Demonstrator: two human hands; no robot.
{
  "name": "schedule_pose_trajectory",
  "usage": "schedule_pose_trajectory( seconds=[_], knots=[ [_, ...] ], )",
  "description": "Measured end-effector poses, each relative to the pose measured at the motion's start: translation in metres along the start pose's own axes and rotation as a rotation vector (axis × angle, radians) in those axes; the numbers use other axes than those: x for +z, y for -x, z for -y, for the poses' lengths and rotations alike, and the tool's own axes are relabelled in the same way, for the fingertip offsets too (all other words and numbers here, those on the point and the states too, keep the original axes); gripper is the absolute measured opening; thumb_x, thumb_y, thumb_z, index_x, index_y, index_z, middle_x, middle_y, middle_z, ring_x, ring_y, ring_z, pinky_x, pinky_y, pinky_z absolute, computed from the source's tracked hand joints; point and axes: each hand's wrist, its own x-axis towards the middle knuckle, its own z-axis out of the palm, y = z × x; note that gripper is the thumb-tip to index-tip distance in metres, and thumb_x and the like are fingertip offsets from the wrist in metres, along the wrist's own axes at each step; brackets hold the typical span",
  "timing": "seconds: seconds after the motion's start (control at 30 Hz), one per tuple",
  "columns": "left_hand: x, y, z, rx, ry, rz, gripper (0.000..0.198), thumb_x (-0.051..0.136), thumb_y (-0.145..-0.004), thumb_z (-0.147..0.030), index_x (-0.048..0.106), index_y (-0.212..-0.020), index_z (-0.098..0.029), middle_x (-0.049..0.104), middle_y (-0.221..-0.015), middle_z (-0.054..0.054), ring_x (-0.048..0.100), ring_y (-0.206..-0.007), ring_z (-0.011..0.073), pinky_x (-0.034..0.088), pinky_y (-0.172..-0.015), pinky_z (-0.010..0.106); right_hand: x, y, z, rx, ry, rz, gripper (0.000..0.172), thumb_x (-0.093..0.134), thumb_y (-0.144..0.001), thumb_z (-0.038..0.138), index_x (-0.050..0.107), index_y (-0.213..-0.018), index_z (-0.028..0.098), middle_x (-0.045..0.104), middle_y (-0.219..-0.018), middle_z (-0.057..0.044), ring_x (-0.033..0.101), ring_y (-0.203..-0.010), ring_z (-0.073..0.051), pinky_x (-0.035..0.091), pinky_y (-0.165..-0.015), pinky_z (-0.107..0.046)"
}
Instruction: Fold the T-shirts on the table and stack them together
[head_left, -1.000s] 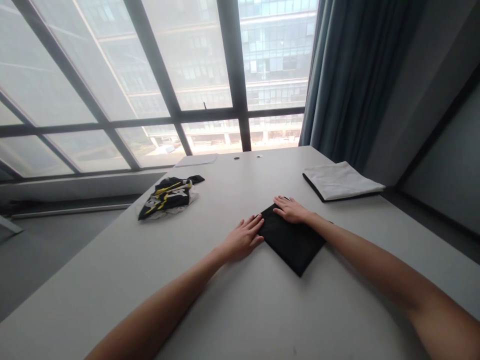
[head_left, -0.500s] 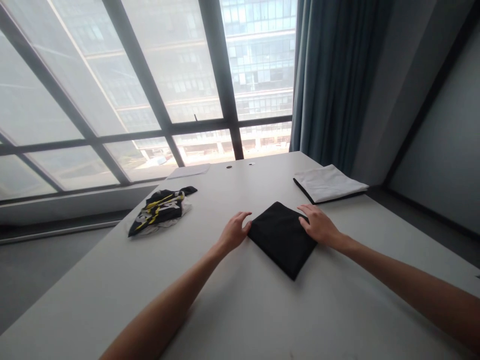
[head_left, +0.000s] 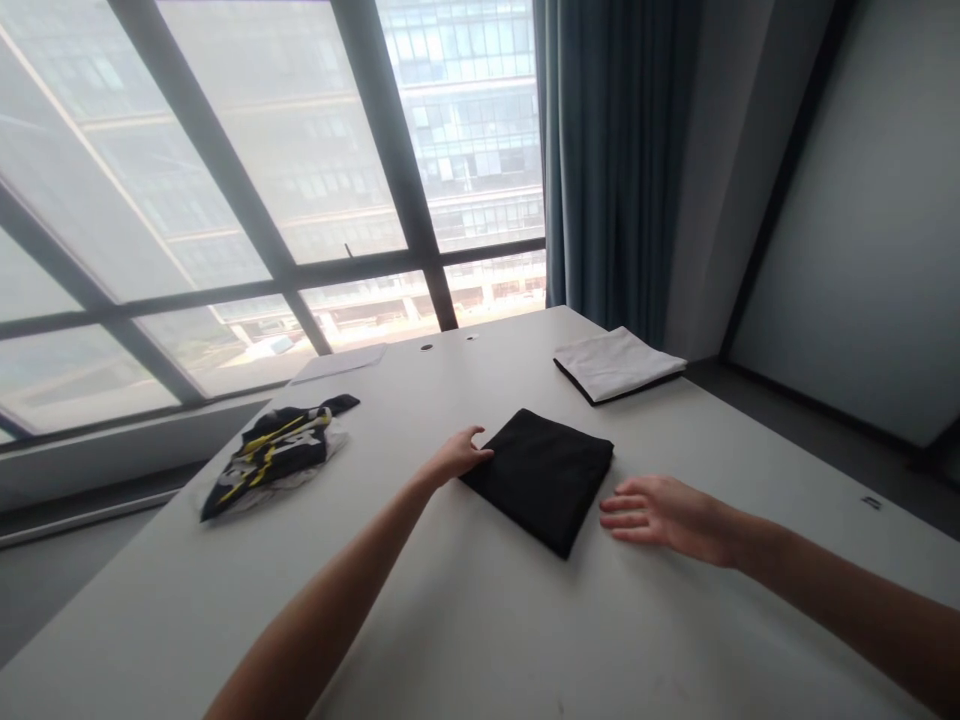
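A folded black cloth (head_left: 536, 480) lies flat on the white table in front of me, one corner pointing towards me. At its left corner rests my left hand (head_left: 454, 455), with thumb and forefinger apart and touching or nearly touching the edge. Some of that hand's fingers are hidden behind it. My right hand (head_left: 660, 518) is off the cloth, a short way to its right over the tabletop. Its fingers are stretched out and nothing is in them.
The white table (head_left: 465, 620) reaches to the window. A folded white cloth with a dark underside (head_left: 619, 362) lies at the back right. On the left is a crumpled black, yellow and grey fabric item (head_left: 277, 455) with clear plastic. A white sheet (head_left: 337, 362) lies behind it.
My right hand has left the black cloth's right edge and moved nearer to me. The left hand stays at the left corner. The view has turned slightly to the right.
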Motion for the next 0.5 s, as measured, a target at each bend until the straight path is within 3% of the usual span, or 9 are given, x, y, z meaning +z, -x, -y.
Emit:
schedule_pose_trajectory(
  seconds=[0.07,0.13,0.23,0.3,0.43,0.5],
  knots=[
    [0.0,0.002,0.0,-0.045,0.055,0.033,0.072,0.077,-0.074,-0.037,0.055,-0.138,-0.014,0.069,-0.085,0.003,0.064,-0.074,0.0198,0.046,-0.059,0.025,0.006,0.001,0.0,0.05,-0.051,0.083,0.016,0.06,-0.087,0.023,0.062,-0.098,0.012,0.068,-0.113,-0.018,0.07,-0.1,-0.025,0.057,-0.094,-0.039],
    [-0.002,0.005,0.0,-0.069,0.069,0.057,0.063,0.079,-0.069,-0.038,0.063,-0.125,-0.013,0.069,-0.084,0.004,0.064,-0.077,0.0215,0.046,-0.061,0.026,0.011,-0.005,0.0,0.063,-0.073,0.123,0.015,0.059,-0.088,0.021,0.063,-0.097,0.011,0.068,-0.109,-0.017,0.071,-0.095,-0.023,0.057,-0.092,-0.037],
    [-0.006,0.011,-0.001,-0.058,0.084,0.105,0.046,0.08,-0.065,-0.042,0.07,-0.1,-0.014,0.07,-0.085,0.006,0.065,-0.083,0.0249,0.046,-0.064,0.028,0.016,-0.02,0.001,0.068,-0.084,0.091,0.009,0.061,-0.087,0.019,0.063,-0.091,0.012,0.068,-0.096,-0.013,0.069,-0.082,-0.019,0.058,-0.083,-0.032],
    [-0.009,0.016,-0.002,-0.039,0.143,0.114,0.043,0.081,-0.064,-0.043,0.07,-0.094,-0.015,0.072,-0.088,0.006,0.065,-0.089,0.0265,0.046,-0.067,0.029,0.022,-0.027,0.002,0.055,-0.06,0.071,0.006,0.063,-0.088,0.019,0.062,-0.086,0.013,0.067,-0.087,-0.009,0.067,-0.074,-0.016,0.057,-0.074,-0.028],
    [-0.014,0.03,-0.007,-0.048,0.362,0.17,0.048,0.082,-0.067,-0.044,0.069,-0.103,-0.015,0.074,-0.097,0.008,0.067,-0.097,0.0278,0.05,-0.074,0.03,0.036,-0.031,0.006,-0.043,0.119,0.049,0.007,0.063,-0.09,0.023,0.063,-0.092,0.016,0.07,-0.092,-0.007,0.065,-0.075,-0.014,0.053,-0.064,-0.024],
    [-0.016,0.037,-0.009,-0.091,0.498,0.204,0.061,0.083,-0.068,-0.041,0.065,-0.12,-0.016,0.075,-0.099,0.009,0.069,-0.096,0.0276,0.052,-0.074,0.03,0.042,-0.031,0.007,-0.098,0.186,0.019,0.01,0.063,-0.09,0.023,0.063,-0.098,0.018,0.071,-0.098,-0.006,0.066,-0.079,-0.015,0.053,-0.064,-0.025]
  ],
)
